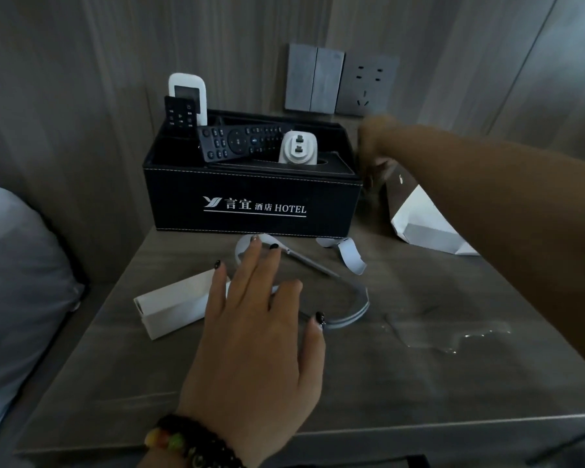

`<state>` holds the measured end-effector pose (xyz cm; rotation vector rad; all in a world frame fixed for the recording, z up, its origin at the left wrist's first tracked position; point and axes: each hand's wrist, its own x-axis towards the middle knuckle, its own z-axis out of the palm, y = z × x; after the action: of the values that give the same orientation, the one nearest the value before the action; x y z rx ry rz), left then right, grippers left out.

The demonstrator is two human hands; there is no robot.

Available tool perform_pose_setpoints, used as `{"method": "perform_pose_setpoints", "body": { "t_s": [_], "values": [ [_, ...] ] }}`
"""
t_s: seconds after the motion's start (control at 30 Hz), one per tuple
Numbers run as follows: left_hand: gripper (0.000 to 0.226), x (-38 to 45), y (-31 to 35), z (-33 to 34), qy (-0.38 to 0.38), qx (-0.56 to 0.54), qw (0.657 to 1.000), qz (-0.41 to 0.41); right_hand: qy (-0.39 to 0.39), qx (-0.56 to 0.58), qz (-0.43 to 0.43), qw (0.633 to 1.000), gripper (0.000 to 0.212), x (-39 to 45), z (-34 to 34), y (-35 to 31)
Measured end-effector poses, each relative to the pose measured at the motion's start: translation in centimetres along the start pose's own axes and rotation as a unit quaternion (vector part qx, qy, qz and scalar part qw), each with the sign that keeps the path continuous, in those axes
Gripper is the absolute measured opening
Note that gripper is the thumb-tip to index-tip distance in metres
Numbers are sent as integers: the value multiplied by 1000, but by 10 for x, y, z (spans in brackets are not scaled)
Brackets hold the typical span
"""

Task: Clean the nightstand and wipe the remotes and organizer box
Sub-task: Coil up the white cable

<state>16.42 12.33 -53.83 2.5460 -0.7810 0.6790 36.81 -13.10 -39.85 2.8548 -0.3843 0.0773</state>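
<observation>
Left hand flat, fingers straight and spread, palm down over the desk, fingertips over a small white box and a curved clear plastic strip; whether it presses them I cannot tell. Beaded bracelet on that wrist. Far left: grey pillow on the bed edge beside the desk. White box lies on its side at left-centre of the desk, partly under the fingers. Behind it, black organizer box with white hotel lettering stands at the back of the desk against the wood wall. In its left rear compartment a white remote stands upright with a small black remote in front of it. A long black remote lies tilted across the top, and a white plug adapter sits just to its right. White paper scraps lie just in front of the box's right corner. Light switch and wall socket on the wall above. Right hand reaches to the right end of the organizer box, blurred, grip cannot be told. White paper bag lies just beside that end, under the forearm. Wet patch on the desk at right front.
</observation>
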Motion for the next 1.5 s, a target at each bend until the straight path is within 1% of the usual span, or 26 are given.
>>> {"method": "perform_pose_setpoints", "body": {
  "t_s": [0.07, 0.13, 0.2, 0.27, 0.3, 0.43, 0.5, 0.57, 0.6, 0.67, 0.7, 0.73, 0.87, 0.93, 1.0, 1.03, 1.07, 1.1, 1.17, 1.2, 1.27, 1.3, 1.33, 1.4, 1.43, 1.5],
  "values": [
    [44, 0, 0, -1, 1, -2, 1000, 0, 121, 68, 46, 989, 19, -25, -27, 9],
    [45, 0, 0, -2, -3, -9, 1000, -2, 236, 157, 69, 957, 14, -58, -48, 20],
    [48, 2, -2, -3, 0, -30, 1000, 2, 285, 257, 51, 922, 15, -94, -58, 26],
    [51, 3, -1, -6, 10, -55, 998, 15, 284, 374, 30, 882, 16, -145, -58, 31],
    [52, 3, 0, -9, 23, -70, 997, 21, 279, 444, 22, 851, 16, -170, -55, 31],
    [68, -2, 27, -25, 82, -204, 975, 26, 218, 715, 13, 664, 11, -259, -38, 22],
    [75, -10, 49, -27, 95, -229, 967, 58, 181, 785, -9, 593, 12, -292, -27, 14],
    [76, -16, 66, -26, 94, -283, 951, 78, 145, 831, -46, 534, 11, -316, -18, 4],
    [71, -18, 74, -25, 87, -323, 939, 79, 126, 849, -71, 508, 10, -326, -14, 0],
    [37, -20, 82, -24, 93, -377, 918, 80, 98, 867, -115, 475, 5, -338, -8, -5],
    [21, -21, 85, -24, 109, -373, 918, 76, 96, 868, -125, 471, 7, -339, -5, -6],
    [16, -22, 85, -23, 124, -369, 919, 68, 98, 869, -128, 467, 11, -340, -1, -5],
    [32, -24, 79, -21, 110, -391, 914, 17, 123, 878, -80, 455, 11, -329, 20, 7],
    [32, -23, 72, -21, 89, -416, 905, 4, 136, 880, -42, 453, 9, -323, 32, 16],
    [31, -21, 66, -23, 84, -439, 894, -10, 141, 870, -19, 473, 7, -318, 42, 23],
    [32, -20, 64, -26, 81, -462, 883, -27, 145, 851, -7, 505, 8, -316, 45, 25],
    [32, -17, 61, -28, 76, -500, 861, -53, 148, 818, 6, 556, 11, -316, 47, 25],
    [30, -14, 58, -32, 68, -556, 824, -81, 147, 774, 14, 616, 14, -316, 49, 24],
    [27, -7, 53, -41, 50, -692, 708, -132, 120, 690, -2, 714, 18, -317, 51, 17],
    [28, -4, 52, -46, 40, -748, 644, -155, 103, 659, -23, 744, 19, -319, 52, 11],
    [35, 0, 51, -57, 21, -820, 542, -181, 66, 628, -60, 773, 20, -324, 54, -1],
    [38, 0, 51, -61, 19, -839, 511, -184, 48, 626, -72, 775, 21, -326, 55, -6],
    [40, 0, 49, -62, 24, -847, 498, -184, 30, 632, -81, 770, 21, -329, 54, -10],
    [40, -2, 45, -62, 38, -840, 508, -189, -15, 657, -100, 747, 19, -332, 50, -15],
    [39, -3, 43, -62, 37, -834, 516, -193, -40, 678, -107, 727, 18, -334, 46, -15],
    [33, -3, 37, -62, 29, -824, 530, -200, -72, 736, -100, 666, 18, -332, 32, -13]
  ]
}}
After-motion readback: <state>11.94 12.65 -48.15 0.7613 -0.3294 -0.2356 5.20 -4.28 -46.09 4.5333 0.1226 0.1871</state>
